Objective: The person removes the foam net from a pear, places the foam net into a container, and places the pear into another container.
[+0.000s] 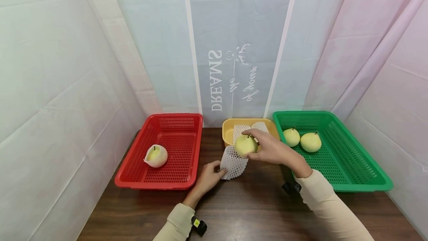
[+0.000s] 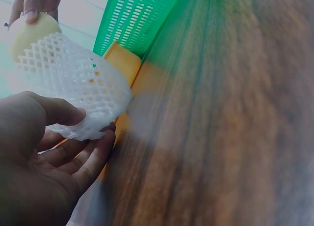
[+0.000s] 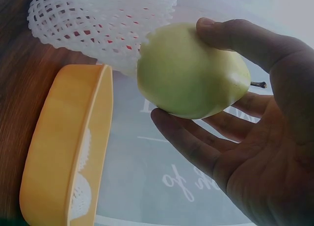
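My right hand [image 1: 271,148] grips a pale green pear [image 1: 245,145] between thumb and fingers, its dark stem [image 3: 258,84] toward the palm. The pear's lower end meets the mouth of a white foam net sleeve [image 1: 233,164]. Thumb and fingers of my left hand [image 1: 210,177] pinch the other end of that sleeve, as the left wrist view shows closely. Both hands are in front of a yellow basket [image 1: 228,134], which has more white foam nets [image 1: 240,129] in it.
On the left stands a red basket [image 1: 197,148] with one pear in a foam net [image 1: 157,156]. A green basket [image 1: 361,151] on the right contains two bare pears [image 1: 311,142]. All rest on a dark wooden table [image 1: 240,207], with a printed curtain [image 1: 234,18] behind.
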`<state>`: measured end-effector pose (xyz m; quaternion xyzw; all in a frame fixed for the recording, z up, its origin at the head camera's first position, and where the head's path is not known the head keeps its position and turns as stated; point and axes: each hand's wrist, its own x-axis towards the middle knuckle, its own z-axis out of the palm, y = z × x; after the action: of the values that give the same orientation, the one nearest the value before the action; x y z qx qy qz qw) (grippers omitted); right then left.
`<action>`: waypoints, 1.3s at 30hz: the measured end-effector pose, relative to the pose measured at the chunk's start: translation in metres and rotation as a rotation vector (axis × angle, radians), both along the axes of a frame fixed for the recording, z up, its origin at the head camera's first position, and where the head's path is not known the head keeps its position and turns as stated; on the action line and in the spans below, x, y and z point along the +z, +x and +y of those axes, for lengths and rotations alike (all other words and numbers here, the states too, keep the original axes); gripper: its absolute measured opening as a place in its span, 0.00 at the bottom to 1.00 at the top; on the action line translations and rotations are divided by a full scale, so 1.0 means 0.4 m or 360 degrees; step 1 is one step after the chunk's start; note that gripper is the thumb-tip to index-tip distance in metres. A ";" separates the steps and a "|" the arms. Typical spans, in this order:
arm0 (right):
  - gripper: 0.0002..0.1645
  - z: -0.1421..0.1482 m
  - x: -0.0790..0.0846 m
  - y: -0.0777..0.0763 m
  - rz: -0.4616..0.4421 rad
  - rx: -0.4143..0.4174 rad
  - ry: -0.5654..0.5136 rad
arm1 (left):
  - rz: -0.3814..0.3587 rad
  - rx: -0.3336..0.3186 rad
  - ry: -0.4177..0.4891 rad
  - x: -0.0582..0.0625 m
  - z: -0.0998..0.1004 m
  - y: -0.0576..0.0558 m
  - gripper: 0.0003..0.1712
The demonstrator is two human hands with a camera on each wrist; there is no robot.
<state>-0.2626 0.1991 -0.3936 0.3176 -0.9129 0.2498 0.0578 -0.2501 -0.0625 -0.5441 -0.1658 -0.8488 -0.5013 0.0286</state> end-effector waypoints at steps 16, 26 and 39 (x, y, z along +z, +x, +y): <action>0.44 0.017 0.006 -0.004 0.0014 -0.0037 -0.0026 | 0.0058 0.0194 0.0080 -0.002 0.005 -0.010 0.05; 0.43 0.034 0.008 -0.004 -0.0016 -0.0073 -0.0054 | 0.0044 0.0340 0.0235 0.001 0.010 -0.013 0.04; 0.45 0.052 0.011 0.001 -0.0053 -0.0119 -0.0072 | 0.0030 0.0361 0.0373 0.005 0.009 -0.015 0.04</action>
<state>-0.2621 0.2199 -0.3891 0.2776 -0.9191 0.2732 0.0589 -0.2560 -0.0591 -0.5419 -0.0692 -0.7975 -0.5888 0.1122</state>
